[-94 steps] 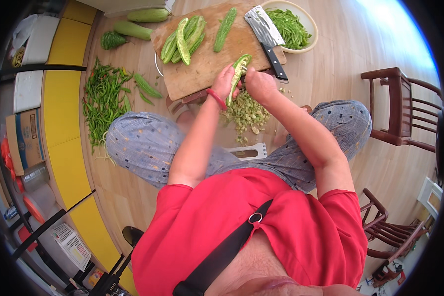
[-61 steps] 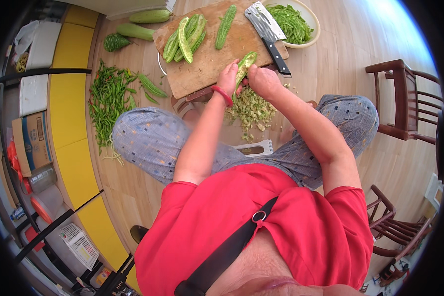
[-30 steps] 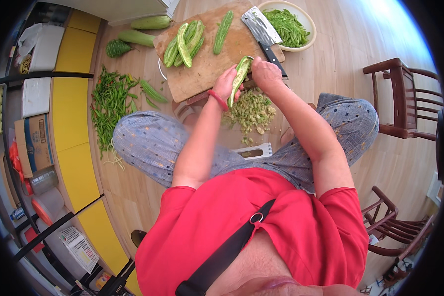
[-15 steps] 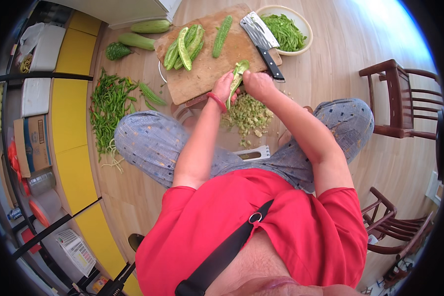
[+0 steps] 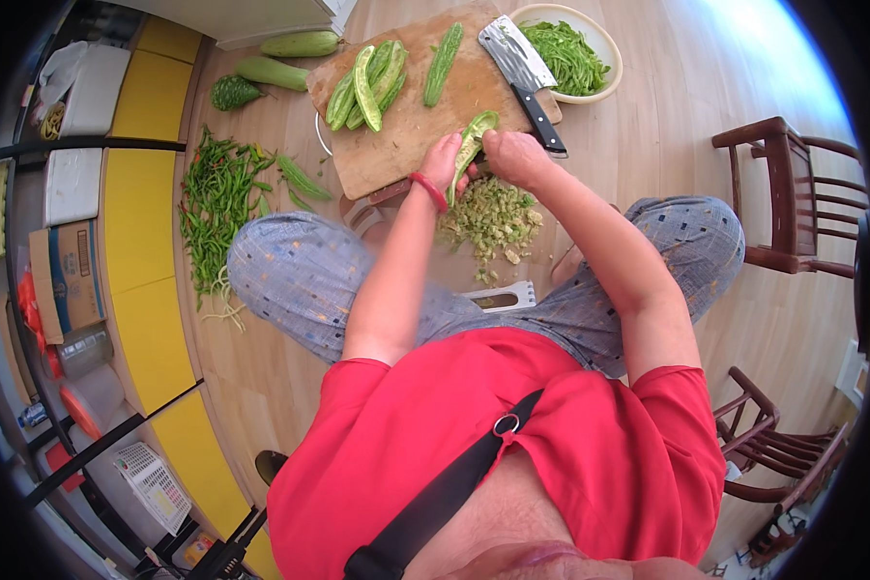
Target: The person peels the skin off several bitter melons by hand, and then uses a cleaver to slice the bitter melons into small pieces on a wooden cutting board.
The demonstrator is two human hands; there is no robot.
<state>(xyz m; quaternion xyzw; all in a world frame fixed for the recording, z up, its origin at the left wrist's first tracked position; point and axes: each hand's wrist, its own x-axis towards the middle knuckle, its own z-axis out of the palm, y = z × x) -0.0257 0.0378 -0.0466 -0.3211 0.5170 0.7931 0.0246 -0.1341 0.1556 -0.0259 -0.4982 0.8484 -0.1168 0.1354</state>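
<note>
The person sits on the floor. The left hand [image 5: 442,162] grips a halved gourd [image 5: 470,145] above the seed pile [image 5: 491,215], beside the board [image 5: 411,116]. The right hand [image 5: 515,157] is closed at the gourd's inside; it seems to scrape out seeds. Next the scraping must reach the other end.

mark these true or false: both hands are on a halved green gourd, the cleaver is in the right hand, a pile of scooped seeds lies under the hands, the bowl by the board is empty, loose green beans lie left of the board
1. Both the left hand and right hand are on the halved green gourd. True.
2. The right hand holds the cleaver. False: it lies on the cutting board.
3. A pile of scooped seeds lies below the hands. True.
4. The bowl is empty. False: it holds greens.
5. Loose green beans lie on the floor left of the board. True.
</note>
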